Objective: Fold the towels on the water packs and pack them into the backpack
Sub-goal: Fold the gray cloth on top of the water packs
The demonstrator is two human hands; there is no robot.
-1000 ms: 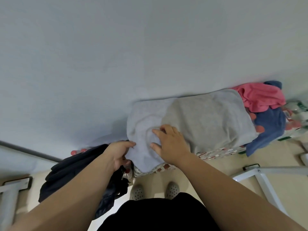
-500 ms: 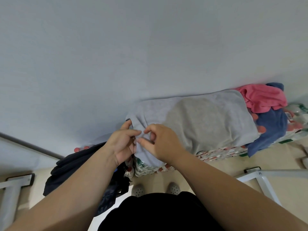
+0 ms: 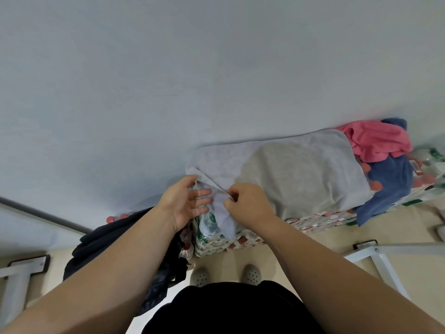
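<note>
Grey towel [image 3: 301,174] lies spread over the water packs [image 3: 216,239], hard against the wall.

Your right hand [image 3: 248,206] pinches its near left corner, fingers curled tight on the cloth. Your left hand [image 3: 184,201] is just beside it, fingers straight and spread, gripping nothing. Cannot tell whether the tips touch the lifted edge, since they are blurred.

Risks, as judged:
- Single pinch point. If you carry the corner across on that grip alone, the far edge will likely drag crooked and the fold comes out skewed.
- The towel's right end meets the pink towel [image 3: 375,141] and blue towel [image 3: 387,182]; overlap unclear. A hard tug could pull them off the packs onto the floor.
- The wrap on the packs looks slick, so the cloth may slide off the near side.
- Backpack [image 3: 113,239], dark, slumps at the left end of the packs, with its mouth not visible. It may need a free hand to open it before packing.
</note>
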